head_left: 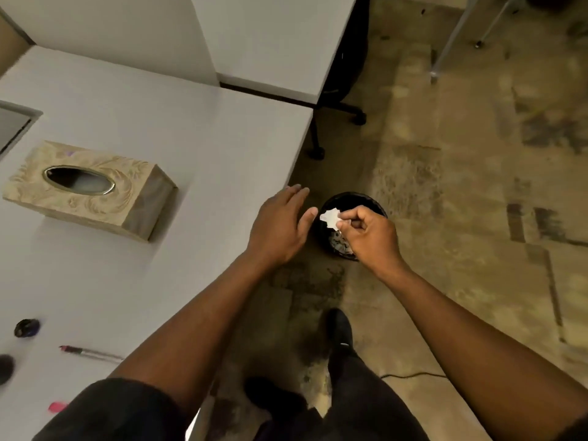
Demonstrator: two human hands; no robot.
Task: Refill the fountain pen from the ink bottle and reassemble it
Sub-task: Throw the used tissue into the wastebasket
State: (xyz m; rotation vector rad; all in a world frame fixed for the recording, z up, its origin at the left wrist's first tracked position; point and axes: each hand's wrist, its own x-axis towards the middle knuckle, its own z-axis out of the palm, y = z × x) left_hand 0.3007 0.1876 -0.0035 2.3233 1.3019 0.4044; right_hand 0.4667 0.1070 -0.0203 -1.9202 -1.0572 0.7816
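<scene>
My right hand (366, 232) pinches a small crumpled white tissue (329, 216) directly above a black waste bin (377, 206) on the floor. My left hand (280, 224) hovers open beside it over the table's corner, fingers spread, holding nothing. Far back at the lower left of the white table (197, 148) lie the pen parts: a slim pen section (90, 353) with a reddish end, a pink piece (57, 407) at the table's near edge, and a dark ink bottle (27, 327). A dark round object (5, 367), perhaps the bottle cap, sits at the left border.
A beige patterned tissue box (92, 189) with an oval slot rests on the table's left. A second white desk (270, 43) stands behind. The bin holds crumpled paper. My legs and dark shoes (339, 329) stand on worn carpet; chair legs are at top right.
</scene>
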